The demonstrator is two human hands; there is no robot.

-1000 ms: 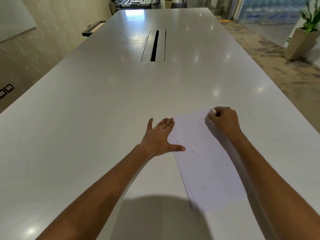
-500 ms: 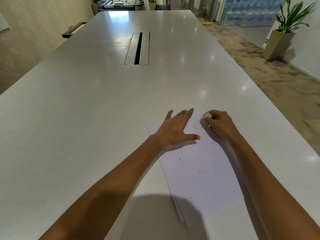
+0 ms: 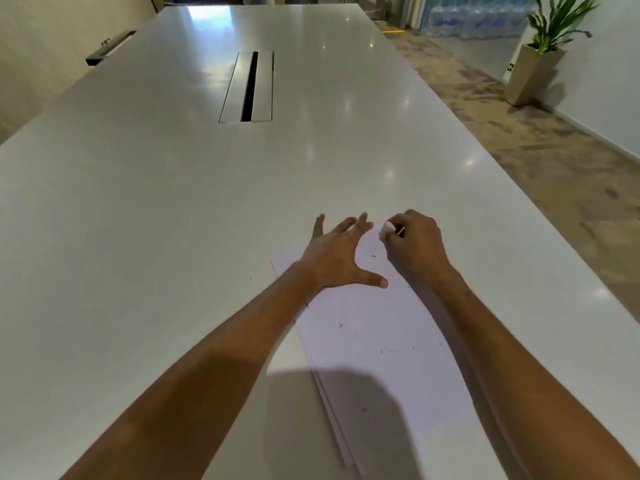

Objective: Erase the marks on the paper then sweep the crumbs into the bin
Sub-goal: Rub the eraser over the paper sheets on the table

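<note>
Pinching a small white eraser (image 3: 386, 231) in its curled grip, the right hand (image 3: 417, 247) presses it at the far end of a thin stack of plain white paper sheets (image 3: 381, 341) on the glossy white bench (image 3: 173, 220). Just left of that grip, the left hand (image 3: 337, 258) lies flat on the paper, fingers spread. Dark eraser crumbs (image 3: 391, 350) dot the sheet nearer the person. No writing is legible.

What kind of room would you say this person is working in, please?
Probably an office meeting room: a long glossy white conference table with a recessed metal cable hatch, a carpeted floor, and a tall beige planter holding a green plant.
</note>
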